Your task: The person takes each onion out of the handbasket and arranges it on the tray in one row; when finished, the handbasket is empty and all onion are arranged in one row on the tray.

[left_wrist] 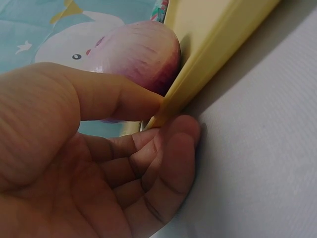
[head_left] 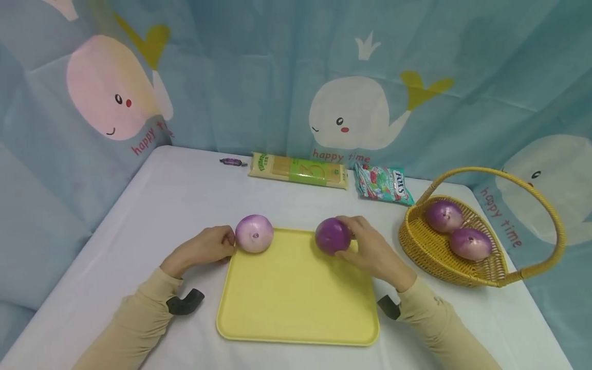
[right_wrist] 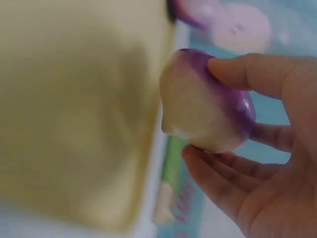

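Note:
A yellow tray [head_left: 300,293] lies on the white table in front of me. My left hand [head_left: 214,244] pinches its far left corner, with the thumb [left_wrist: 133,99] on the rim and the fingers curled below in the left wrist view. Just beside that hand, a pale purple onion [head_left: 254,234] rests on the tray's far left corner. Toward the far right corner, my right hand [head_left: 370,250] holds a darker purple onion [head_left: 332,236] between thumb and fingers. The right wrist view shows this onion's whitish side [right_wrist: 198,109], slightly above the tray surface.
To the right stands a yellow wicker basket [head_left: 416,257] with a tall handle, holding two purple onions [head_left: 470,244]. Along the back lie a pasta packet [head_left: 298,170], a teal sweets bag [head_left: 384,184] and a small purple wrapped item [head_left: 233,162]. A whale-print curtain [head_left: 259,77] hangs behind.

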`<state>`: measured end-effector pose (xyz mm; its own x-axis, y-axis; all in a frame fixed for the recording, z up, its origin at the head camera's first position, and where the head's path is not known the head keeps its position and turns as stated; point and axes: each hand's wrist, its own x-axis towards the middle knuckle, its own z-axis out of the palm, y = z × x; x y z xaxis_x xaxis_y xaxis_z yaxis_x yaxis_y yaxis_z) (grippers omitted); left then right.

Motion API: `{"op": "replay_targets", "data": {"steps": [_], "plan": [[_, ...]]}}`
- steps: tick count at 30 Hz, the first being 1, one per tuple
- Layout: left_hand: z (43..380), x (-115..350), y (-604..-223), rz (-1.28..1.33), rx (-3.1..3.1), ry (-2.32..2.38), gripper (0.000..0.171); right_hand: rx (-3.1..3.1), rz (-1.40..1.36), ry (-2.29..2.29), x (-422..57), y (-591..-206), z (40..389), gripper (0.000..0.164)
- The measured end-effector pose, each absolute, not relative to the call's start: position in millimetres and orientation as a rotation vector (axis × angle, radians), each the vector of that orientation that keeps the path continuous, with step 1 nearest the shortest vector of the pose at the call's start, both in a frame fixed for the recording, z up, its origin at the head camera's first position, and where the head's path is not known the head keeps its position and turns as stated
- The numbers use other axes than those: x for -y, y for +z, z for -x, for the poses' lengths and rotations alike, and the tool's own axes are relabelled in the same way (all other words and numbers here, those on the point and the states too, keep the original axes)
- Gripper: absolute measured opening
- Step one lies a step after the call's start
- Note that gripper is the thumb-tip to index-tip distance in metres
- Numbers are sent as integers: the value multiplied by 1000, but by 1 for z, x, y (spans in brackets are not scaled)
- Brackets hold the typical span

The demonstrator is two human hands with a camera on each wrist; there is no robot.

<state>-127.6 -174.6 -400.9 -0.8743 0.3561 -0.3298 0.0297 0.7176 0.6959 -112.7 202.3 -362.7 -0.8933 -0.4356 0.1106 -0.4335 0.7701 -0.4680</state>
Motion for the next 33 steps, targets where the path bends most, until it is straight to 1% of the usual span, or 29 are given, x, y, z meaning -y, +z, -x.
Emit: {"op": "replay_targets", "data": {"steps": [6,9,16,21,23,26,30,31,33], "plan": [[127,174,-400,-305,-2487,992,16,-2882,815,-824,-172,-386,118,72],[126,174,-400,-306,-2495,990,15,-2859,856,-867,-160,-389,122,72],[125,174,-402,-289,-2488,995,16,-2852,970,-810,-134,-393,126,75],[126,174,-402,-312,-2502,1007,13,-2847,973,-814,-133,-393,126,80],[126,174,-401,-317,-2505,1003,13,-2872,918,-824,-142,-387,126,81],[127,175,-400,-317,-2501,996,14,-2967,769,-837,-171,-371,130,77],[127,175,-400,-310,-2488,1002,16,-3183,487,-799,-235,-345,137,60],[127,175,-400,-311,-2486,1004,16,-3228,400,-777,-254,-339,138,53],[127,175,-399,-310,-2483,1005,15,-3300,202,-681,-292,-330,136,50]]}}
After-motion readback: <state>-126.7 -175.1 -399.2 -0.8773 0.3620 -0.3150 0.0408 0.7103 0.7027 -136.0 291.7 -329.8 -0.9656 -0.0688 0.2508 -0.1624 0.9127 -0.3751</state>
